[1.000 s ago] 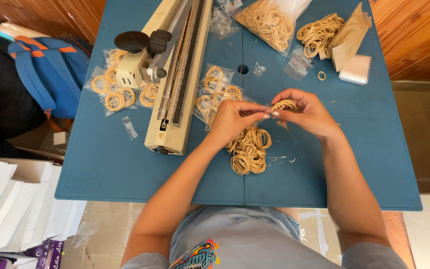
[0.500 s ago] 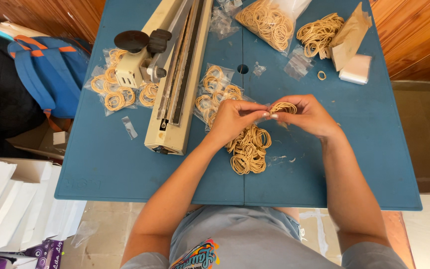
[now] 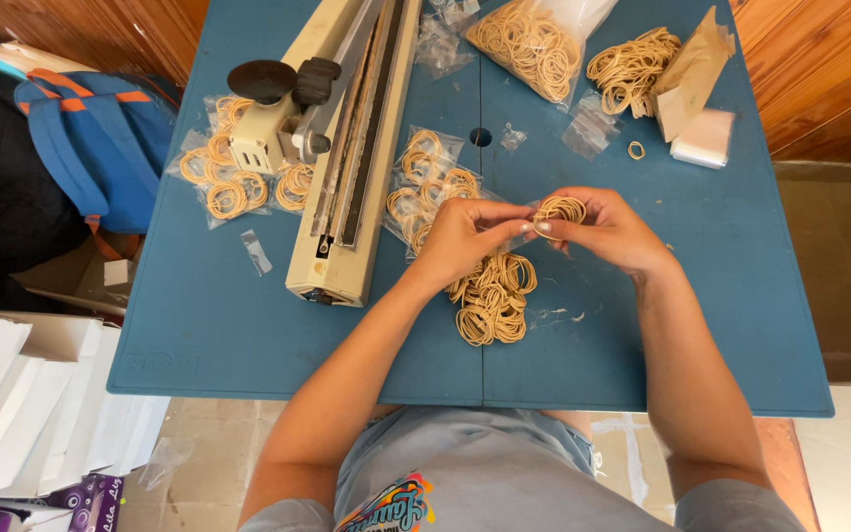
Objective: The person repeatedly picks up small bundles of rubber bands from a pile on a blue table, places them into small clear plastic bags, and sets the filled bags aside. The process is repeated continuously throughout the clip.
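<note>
Both hands, left (image 3: pixel 465 236) and right (image 3: pixel 611 229), pinched around a small bundle of tan rubber bands (image 3: pixel 560 208) above a loose heap (image 3: pixel 491 298)

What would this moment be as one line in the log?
left hand: pinching rubber band bunch | right hand: pinching same bunch | below: loose band pile on blue table

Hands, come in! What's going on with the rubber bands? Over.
Left hand and right hand pinch a small bunch of bands together. Loose pile right below on the blue table. Sealer off to the left, not blocking.
</note>
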